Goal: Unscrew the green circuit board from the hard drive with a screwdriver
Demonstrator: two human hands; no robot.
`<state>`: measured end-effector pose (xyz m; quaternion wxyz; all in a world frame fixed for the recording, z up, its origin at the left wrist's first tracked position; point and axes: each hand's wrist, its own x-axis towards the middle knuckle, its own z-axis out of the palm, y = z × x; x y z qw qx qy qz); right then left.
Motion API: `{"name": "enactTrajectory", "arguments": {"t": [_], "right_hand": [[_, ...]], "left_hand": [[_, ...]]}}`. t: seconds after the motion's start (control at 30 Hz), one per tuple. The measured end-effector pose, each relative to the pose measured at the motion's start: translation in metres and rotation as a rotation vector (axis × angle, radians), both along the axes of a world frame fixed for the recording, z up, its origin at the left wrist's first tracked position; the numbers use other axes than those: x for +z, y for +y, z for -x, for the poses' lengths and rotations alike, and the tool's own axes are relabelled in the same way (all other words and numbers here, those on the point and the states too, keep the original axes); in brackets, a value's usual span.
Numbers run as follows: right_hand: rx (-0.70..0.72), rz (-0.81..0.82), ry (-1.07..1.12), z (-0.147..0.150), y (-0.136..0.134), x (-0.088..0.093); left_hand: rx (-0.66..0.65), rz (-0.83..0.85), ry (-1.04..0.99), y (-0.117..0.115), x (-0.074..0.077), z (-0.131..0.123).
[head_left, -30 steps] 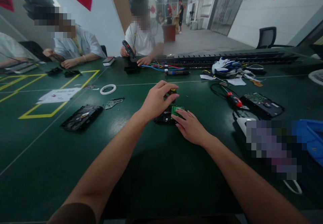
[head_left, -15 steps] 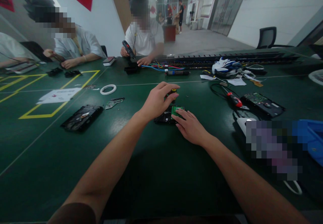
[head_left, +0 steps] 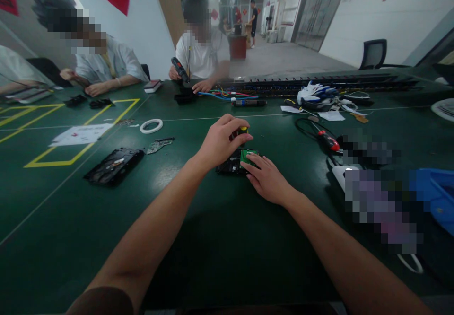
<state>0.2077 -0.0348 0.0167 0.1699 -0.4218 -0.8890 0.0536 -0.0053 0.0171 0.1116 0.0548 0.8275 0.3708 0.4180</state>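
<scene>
My left hand (head_left: 224, 139) pinches the short yellow-and-black handle of a screwdriver (head_left: 244, 130), upright over a black drive (head_left: 227, 168). The hand hides the screwdriver's shaft and tip. A green circuit board (head_left: 245, 156) shows on the drive, which lies flat on the dark green table. Resting on the right side of that board are the stretched fingers of my right hand (head_left: 268, 177), holding nothing.
To the left lie an opened black drive case (head_left: 115, 166), a loose circuit board (head_left: 160, 145) and a white tape roll (head_left: 151, 126). A red-and-black screwdriver (head_left: 328, 141) and a blue container (head_left: 440, 196) are on the right. Across the table, a person (head_left: 196, 57) holds a power tool.
The fingers of my left hand have shifted around the screwdriver handle, and more of its yellow top shows between them. My right hand stays in place on the board.
</scene>
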Motion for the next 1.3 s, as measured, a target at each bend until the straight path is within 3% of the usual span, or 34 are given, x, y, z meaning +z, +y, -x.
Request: {"name": "enactTrajectory", "arguments": {"t": [0.33,0.5,0.83,1.3], "right_hand": [[-0.004,0.009,-0.007,-0.0002,0.001,-0.0008],[-0.009,0.008,-0.016,0.001,-0.0005,0.0015],[-0.011,0.004,0.006,0.0,0.0004,-0.0005],[-0.002,0.003,0.005,-0.0016,0.0015,-0.0034]], "left_hand": [[-0.079,-0.018,0.029,-0.0001,0.0006,0.0],[-0.032,-0.088,0.013,0.0007,0.0,0.0012],[-0.105,0.015,-0.051,-0.0039,0.0025,-0.0002],[-0.018,-0.012,-0.04,-0.0023,0.0039,0.0011]]}}
